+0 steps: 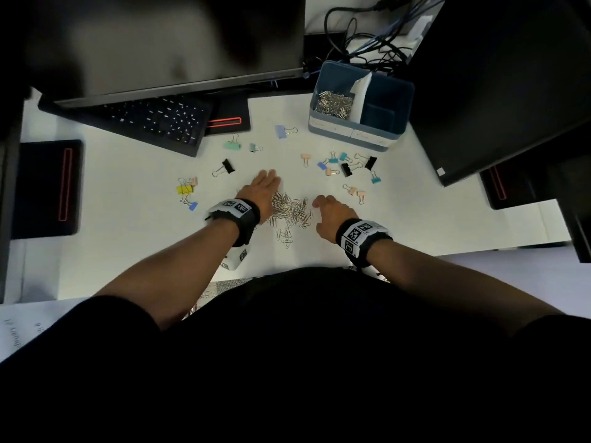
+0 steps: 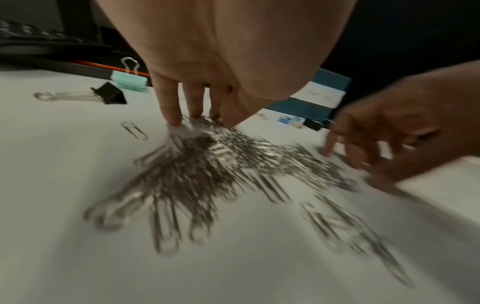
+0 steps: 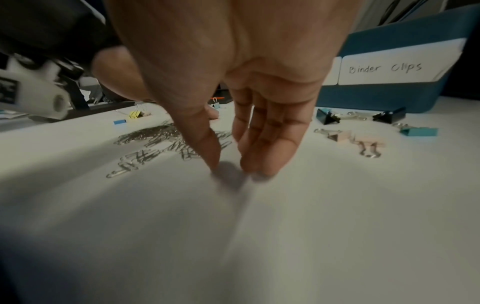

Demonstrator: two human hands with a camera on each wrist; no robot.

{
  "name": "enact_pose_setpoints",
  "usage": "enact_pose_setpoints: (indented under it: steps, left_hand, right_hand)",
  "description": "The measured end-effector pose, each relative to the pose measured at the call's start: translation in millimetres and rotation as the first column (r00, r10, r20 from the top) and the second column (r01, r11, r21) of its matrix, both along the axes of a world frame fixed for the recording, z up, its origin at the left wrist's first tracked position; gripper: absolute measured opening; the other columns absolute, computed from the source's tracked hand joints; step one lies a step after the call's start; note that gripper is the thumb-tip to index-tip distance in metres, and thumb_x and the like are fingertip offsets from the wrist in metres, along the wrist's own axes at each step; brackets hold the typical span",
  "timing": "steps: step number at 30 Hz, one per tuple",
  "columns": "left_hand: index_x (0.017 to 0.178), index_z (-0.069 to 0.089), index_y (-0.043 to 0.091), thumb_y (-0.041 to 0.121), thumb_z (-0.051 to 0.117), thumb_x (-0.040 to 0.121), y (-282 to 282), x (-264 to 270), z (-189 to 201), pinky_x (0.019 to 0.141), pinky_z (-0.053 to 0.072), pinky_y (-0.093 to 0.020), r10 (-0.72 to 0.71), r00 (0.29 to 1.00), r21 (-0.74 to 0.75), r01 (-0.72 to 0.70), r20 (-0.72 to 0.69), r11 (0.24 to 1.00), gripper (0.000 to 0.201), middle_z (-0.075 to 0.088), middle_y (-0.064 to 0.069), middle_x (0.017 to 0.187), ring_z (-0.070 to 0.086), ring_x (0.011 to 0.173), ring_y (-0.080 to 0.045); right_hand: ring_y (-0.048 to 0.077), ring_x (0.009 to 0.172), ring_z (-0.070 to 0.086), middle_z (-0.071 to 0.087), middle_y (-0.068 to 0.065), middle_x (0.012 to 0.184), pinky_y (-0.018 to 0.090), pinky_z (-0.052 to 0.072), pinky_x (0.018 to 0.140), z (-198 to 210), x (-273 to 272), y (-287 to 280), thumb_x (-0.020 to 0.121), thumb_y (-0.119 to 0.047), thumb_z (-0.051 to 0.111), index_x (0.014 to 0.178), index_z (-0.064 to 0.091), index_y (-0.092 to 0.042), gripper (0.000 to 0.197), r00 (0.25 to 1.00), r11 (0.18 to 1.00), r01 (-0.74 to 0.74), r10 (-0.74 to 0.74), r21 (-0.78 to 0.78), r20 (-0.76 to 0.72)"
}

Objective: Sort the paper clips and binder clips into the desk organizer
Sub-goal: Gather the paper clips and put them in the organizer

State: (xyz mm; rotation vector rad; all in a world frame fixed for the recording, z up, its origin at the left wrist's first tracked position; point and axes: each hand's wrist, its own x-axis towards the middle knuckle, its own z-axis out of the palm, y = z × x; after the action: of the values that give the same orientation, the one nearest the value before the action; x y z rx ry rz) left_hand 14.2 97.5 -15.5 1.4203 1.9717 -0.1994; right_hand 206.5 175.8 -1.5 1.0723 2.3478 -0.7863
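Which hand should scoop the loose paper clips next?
Probably the left hand: its fingers already touch the paper clip pile. The right hand rests beside the pile on bare desk.

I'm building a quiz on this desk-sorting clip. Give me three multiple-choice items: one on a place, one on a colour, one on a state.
1. Where does the loose paper clip pile lie?
A. between the two hands
B. on the keyboard
C. behind the organizer

2. What colour is the desk organizer?
A. red
B. blue
C. yellow

3. What is in the organizer's right-hand compartment, above the label "Binder Clips"?
A. paper clips
B. binder clips
C. nothing visible

Answers: 1 A, the left hand and right hand flank the pile. 2 B, its walls are blue. 3 C, the head view shows only its bare blue floor; the binder clips lie on the desk.
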Motion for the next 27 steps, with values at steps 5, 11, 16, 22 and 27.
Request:
enact_pose_setpoints:
  steps: [5,11,16,22,27]
  left_hand:
    - [0.148,0.025,0.019,-0.003,0.039,0.087,-36,6,-6,0.12,0.018,-0.042,-0.053,0.996,0.209,0.037,0.072,0.977,0.066,0.019,-0.002,0.158,0.014,0.147,-0.02]
    - [0.148,0.027,0.017,0.011,0.045,0.09,-71,-25,2,0.117,0.024,-0.042,0.294,0.956,0.261,-0.279,-0.019,0.924,0.06,0.022,-0.004,0.157,0.021,0.144,-0.026]
    - [0.151,0.01,0.019,0.002,0.041,0.09,-60,-13,0,0.12,0.013,-0.036,0.354,0.935,0.103,-0.351,-0.017,0.931,0.07,0.001,0.0,0.161,0.002,0.148,-0.019]
    - [0.151,0.007,0.015,0.009,0.034,0.096,-64,25,-8,0.119,0.01,-0.03,0.172,0.982,0.16,-0.182,0.074,0.97,0.061,0.0,-0.003,0.161,-0.001,0.149,-0.017]
    - [0.15,0.015,0.016,0.056,0.049,0.086,-75,12,-10,0.112,0.029,-0.042,0.129,0.992,0.271,-0.125,0.004,0.954,0.083,0.02,-0.007,0.156,0.024,0.141,-0.028]
  right_hand:
    - [0.033,0.12,0.053,0.036,0.014,0.14,0.036,0.047,0.096,-6,-26,-7,0.089,-0.004,0.055,0.147,0.027,-0.014,0.065,0.997,0.994,-0.049,0.042,-0.096,-0.069]
    - [0.03,0.12,0.052,0.033,0.009,0.141,0.04,0.047,0.1,-6,-25,0,0.084,-0.023,0.069,0.148,0.026,-0.022,0.077,0.981,0.985,-0.129,0.111,-0.111,-0.156]
    - [0.033,0.125,0.044,0.027,0.014,0.144,0.044,0.048,0.097,-9,-21,-13,0.065,-0.055,0.079,0.152,0.001,-0.022,0.121,0.958,0.96,-0.278,0.279,0.024,-0.064]
    - [0.037,0.123,0.049,0.023,0.021,0.149,0.041,0.046,0.096,-15,-41,-21,0.079,-0.047,0.071,0.152,-0.004,-0.013,0.11,0.971,0.974,-0.227,0.227,0.007,-0.068]
    - [0.038,0.116,0.054,0.03,0.02,0.143,0.042,0.049,0.092,-13,-49,-15,0.085,-0.046,0.065,0.152,0.003,-0.01,0.097,0.976,0.978,-0.205,0.207,0.044,-0.07]
